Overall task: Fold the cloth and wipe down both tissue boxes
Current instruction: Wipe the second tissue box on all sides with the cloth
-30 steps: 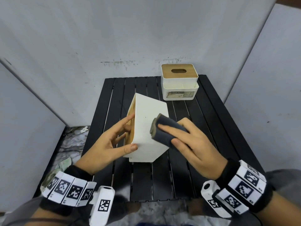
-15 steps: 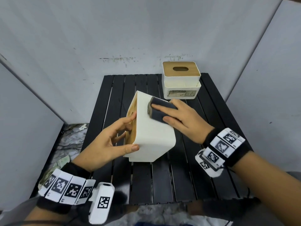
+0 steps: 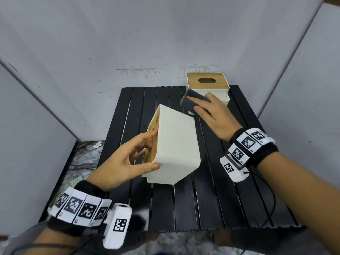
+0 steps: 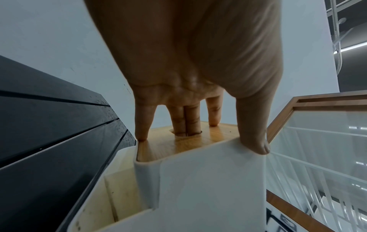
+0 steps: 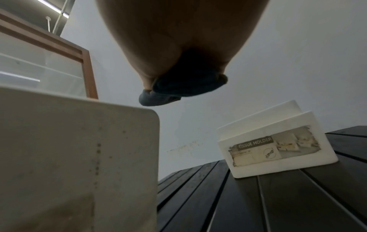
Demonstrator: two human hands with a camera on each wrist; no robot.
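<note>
A white tissue box (image 3: pixel 176 144) with a wooden lid is tipped on its side mid-table. My left hand (image 3: pixel 128 159) grips its lid end, thumb on the white side wall and two fingers (image 4: pixel 185 124) in the lid slot. The folded dark grey cloth (image 3: pixel 193 102) is held in my right hand (image 3: pixel 207 113), lifted past the far edge of this box (image 5: pixel 75 157), the cloth (image 5: pixel 178 87) clear of it. A second white tissue box (image 3: pixel 207 87) with a wooden lid stands upright at the far right; its label (image 5: pixel 274 149) faces me.
The black slatted table (image 3: pixel 211 199) stands in a corner of grey walls (image 3: pixel 128 43). Debris lies on the floor (image 3: pixel 86 155) at the left. A cable (image 3: pixel 268 196) trails over the table's near right.
My right hand has slid the cloth along the tipped box's upper face from the near end, away from me, and off its far edge toward the upright box. The left hand has kept its grip.
</note>
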